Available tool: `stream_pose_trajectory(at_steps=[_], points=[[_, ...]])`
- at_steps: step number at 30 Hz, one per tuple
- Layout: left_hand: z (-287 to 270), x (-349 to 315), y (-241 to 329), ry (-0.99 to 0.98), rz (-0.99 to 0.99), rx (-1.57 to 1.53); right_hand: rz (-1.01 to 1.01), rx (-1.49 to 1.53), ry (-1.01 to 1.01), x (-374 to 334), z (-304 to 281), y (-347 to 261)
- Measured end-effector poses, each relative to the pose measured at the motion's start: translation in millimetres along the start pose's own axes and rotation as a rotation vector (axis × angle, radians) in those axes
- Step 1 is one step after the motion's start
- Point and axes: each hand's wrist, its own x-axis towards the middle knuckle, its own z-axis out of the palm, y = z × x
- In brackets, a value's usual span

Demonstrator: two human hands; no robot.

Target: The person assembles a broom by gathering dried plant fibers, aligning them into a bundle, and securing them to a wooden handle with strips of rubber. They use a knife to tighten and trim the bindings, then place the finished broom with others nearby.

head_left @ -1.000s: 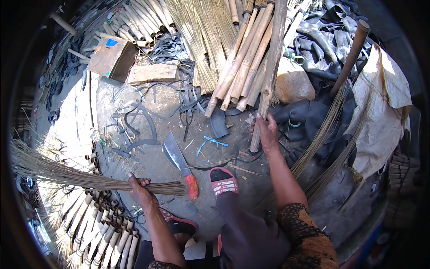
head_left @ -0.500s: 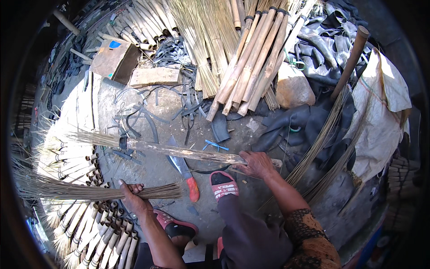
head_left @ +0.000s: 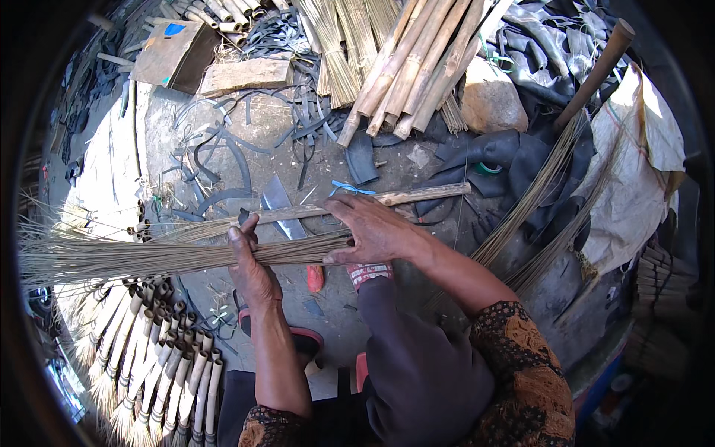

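Brown and stiff-looking, the bristle bundle [head_left: 179,255] stretched across the person's front, its loose tips fanned toward the left edge of the view and its butt end squared off near the middle. The left hand [head_left: 255,264] had closed around it, fingers wrapped and thumb up. At the butt end was the right hand [head_left: 372,231], its thumb next to the stalk ends and its fingers lying over a wooden pole [head_left: 428,195]; whether those fingers gripped the pole or only covered it, I could not tell. The pole ran nearly alongside the bundle, on the side farther from the body, and pale bristles showed beyond the left fingers, which hid the join. Beneath both lay a knife, its blade [head_left: 277,195] pointing away from the person and its red handle [head_left: 315,279] beside a pink sandal [head_left: 370,274]. A blue strip [head_left: 351,189] showed just past the right knuckles. Farther off, bamboo handles [head_left: 417,82] were heaped next to a stone [head_left: 491,100], with dark rubber strips [head_left: 242,156] scattered over the ground to their left. Short brooms [head_left: 171,372] lay in rows at lower left, and a white sack [head_left: 629,186] slumped at far right.
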Motion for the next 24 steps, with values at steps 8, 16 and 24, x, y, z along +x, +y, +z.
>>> stream_pose_trajectory(at_steps=[8, 16, 24], points=[[8.3, -12.7, -50.6, -0.207, 0.133, -0.071, 0.223, 0.378, -0.011, 30.9, 37.6, -40.7], [-76.8, 71.5, -129.5, 0.367, -0.561, 0.094, 0.531, 0.280, 0.203, 5.8, 20.7, -6.3], [-58.1, 124.1, -165.5, 0.415, -0.593, -0.211, 0.432, 0.271, 0.252, 9.3, 26.6, -8.6]])
